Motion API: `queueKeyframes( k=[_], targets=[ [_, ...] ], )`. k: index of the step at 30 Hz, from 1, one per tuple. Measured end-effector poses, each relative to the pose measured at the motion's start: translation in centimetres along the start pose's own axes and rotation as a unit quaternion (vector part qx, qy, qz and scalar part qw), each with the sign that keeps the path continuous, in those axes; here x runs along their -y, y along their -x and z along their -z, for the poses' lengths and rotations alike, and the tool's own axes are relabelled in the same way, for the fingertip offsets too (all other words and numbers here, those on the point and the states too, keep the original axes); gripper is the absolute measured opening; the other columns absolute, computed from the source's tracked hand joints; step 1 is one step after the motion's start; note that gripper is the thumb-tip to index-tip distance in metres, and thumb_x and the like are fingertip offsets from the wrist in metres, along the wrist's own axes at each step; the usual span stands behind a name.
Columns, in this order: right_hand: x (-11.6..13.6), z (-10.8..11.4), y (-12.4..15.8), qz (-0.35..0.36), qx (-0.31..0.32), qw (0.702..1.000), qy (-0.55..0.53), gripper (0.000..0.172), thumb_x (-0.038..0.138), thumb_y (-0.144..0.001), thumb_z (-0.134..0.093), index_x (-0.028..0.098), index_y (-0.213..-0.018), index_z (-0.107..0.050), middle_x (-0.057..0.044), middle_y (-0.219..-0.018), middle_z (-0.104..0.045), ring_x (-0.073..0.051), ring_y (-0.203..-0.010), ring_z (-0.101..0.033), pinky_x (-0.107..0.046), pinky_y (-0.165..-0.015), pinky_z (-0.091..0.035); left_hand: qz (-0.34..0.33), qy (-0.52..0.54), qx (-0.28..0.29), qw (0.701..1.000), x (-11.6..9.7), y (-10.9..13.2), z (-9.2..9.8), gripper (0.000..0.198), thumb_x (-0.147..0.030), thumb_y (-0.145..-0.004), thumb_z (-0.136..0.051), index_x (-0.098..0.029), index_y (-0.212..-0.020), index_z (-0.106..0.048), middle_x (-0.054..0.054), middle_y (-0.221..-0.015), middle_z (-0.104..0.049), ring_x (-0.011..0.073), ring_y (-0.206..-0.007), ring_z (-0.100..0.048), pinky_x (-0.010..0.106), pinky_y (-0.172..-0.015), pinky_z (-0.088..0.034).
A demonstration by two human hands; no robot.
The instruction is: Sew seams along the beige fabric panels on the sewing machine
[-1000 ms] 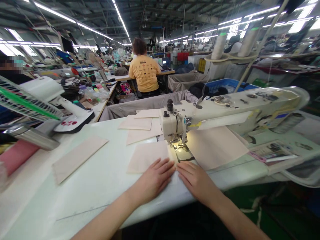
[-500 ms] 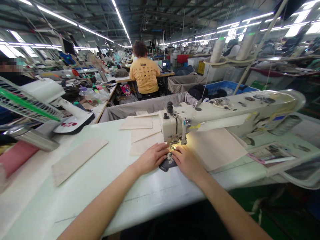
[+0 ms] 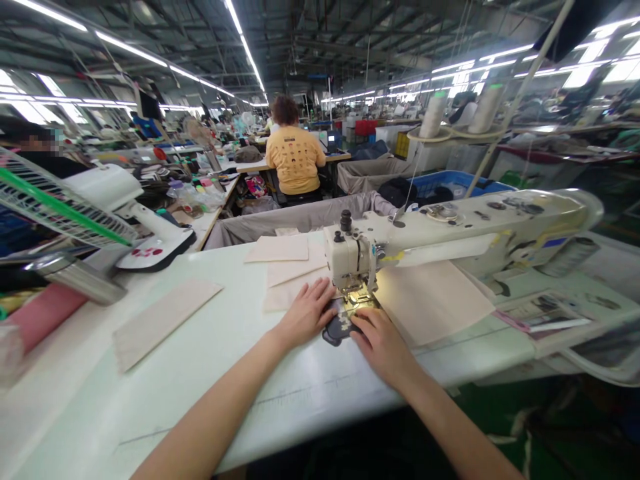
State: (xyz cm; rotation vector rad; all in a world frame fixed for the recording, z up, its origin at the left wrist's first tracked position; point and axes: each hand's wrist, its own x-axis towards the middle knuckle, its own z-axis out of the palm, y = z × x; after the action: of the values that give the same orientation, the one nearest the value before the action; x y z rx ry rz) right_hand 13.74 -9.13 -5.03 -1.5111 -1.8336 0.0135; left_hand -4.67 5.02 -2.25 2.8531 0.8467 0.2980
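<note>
My left hand (image 3: 306,312) lies flat with fingers stretched out on a beige fabric piece (image 3: 280,298), just left of the needle of a cream sewing machine (image 3: 450,230). My right hand (image 3: 380,343) rests open on the table in front of the presser foot. Its fingertips touch the dark metal plate (image 3: 340,327) under the needle. A larger beige panel (image 3: 430,300) lies under the machine arm to the right. Neither hand grips anything.
More beige pieces (image 3: 280,250) lie behind the needle and one long strip (image 3: 160,321) at the left. A white desk fan (image 3: 100,207) and a metal tube (image 3: 75,279) stand at left. A person in a yellow shirt (image 3: 295,159) sits with their back turned.
Both hands slid forward from the table's front to the needle area, pushing the beige piece back. In the last half second the right hand drew back slightly and uncovered the dark plate.
</note>
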Motion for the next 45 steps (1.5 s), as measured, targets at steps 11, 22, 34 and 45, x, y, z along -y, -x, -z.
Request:
queueKeyframes(
  k=[11, 22, 34, 45],
  targets=[
    [-0.1, 0.5, 1.1, -0.003, -0.033, 0.999, -0.019, 0.022, 0.024, -0.097, -0.053, 0.020, -0.109, -0.070, -0.012, -0.110, -0.068, -0.027, -0.104, -0.064, -0.049, -0.092, -0.057, 0.038, -0.017, 0.019, 0.999, 0.4, 3.3, 1.6, 0.042, -0.025, -0.095, -0.052, -0.016, -0.136, -0.055, 0.017, -0.148, -0.051, 0.0293, -0.136, -0.051, 0.048, -0.113, -0.040],
    [-0.2, 0.2, 1.1, -0.005, -0.034, 0.998, -0.048, 0.021, 0.024, -0.098, -0.053, 0.019, -0.108, -0.071, -0.012, -0.111, -0.069, -0.027, -0.106, -0.064, -0.049, -0.095, -0.056, 0.262, 0.110, -0.259, 0.923, 0.9, 3.9, 5.5, 0.043, -0.022, -0.097, -0.032, -0.014, -0.137, -0.046, 0.013, -0.124, -0.065, 0.0258, -0.107, -0.065, 0.040, -0.090, -0.055],
    [3.7, 2.8, -0.6, -0.064, -0.100, 0.986, -0.115, 0.026, 0.024, -0.100, -0.046, 0.022, -0.110, -0.069, -0.011, -0.110, -0.071, -0.024, -0.108, -0.066, -0.044, -0.099, -0.055, 0.050, -0.076, 0.030, 0.995, -4.4, 7.5, 3.1, 0.043, -0.013, -0.078, -0.051, -0.015, -0.118, -0.064, 0.013, -0.098, -0.065, 0.0316, -0.096, -0.065, 0.051, -0.088, -0.055],
    [3.6, -1.4, 2.1, -0.044, -0.005, 0.998, 0.035, 0.034, 0.021, -0.097, -0.049, 0.017, -0.129, -0.061, -0.017, -0.130, -0.065, -0.030, -0.122, -0.061, -0.051, -0.104, -0.052, 0.032, -0.072, -0.025, 0.997, -4.4, 10.4, -0.1, 0.057, -0.017, -0.091, -0.045, -0.009, -0.147, -0.041, 0.021, -0.155, -0.041, 0.0376, -0.144, -0.037, 0.059, -0.114, -0.036]
  ],
)
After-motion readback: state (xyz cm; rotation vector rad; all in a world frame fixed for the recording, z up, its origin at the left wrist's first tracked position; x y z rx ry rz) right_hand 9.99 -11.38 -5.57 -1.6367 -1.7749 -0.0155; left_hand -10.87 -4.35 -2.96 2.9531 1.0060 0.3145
